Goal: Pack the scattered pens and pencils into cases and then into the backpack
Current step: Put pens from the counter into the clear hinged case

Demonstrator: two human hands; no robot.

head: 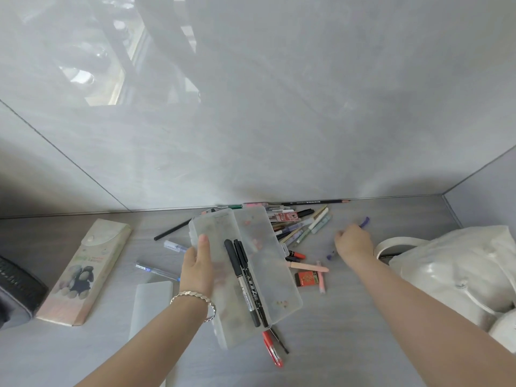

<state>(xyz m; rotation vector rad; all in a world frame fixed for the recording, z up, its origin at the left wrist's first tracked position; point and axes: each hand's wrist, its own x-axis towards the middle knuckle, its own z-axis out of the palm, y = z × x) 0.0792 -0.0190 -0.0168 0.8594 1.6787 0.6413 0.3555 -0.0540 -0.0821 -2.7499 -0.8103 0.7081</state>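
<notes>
A frosted clear plastic pencil case (pixel 268 255) lies open and lifted off the grey table, with two black markers (pixel 245 280) in its hinge fold. My left hand (pixel 196 263) grips its left half, thumb on top. My right hand (pixel 353 243) is closed around a purple pen (pixel 364 221) to the right of the case, its ends sticking out on both sides of the fist. A heap of pens and pencils (pixel 298 222) lies against the wall behind the case. A red pen (pixel 272 349) lies below the case. The white backpack (pixel 458 272) sits at the right.
A flat card pencil case (pixel 86 269) with a printed picture lies at the left, a dark object (pixel 16 286) beyond it at the edge. Blue pens (pixel 156 270), a white sheet (pixel 152 305), a red lead box (pixel 307 278) and pink pens (pixel 310 266) lie around the case. Walls close the back and right.
</notes>
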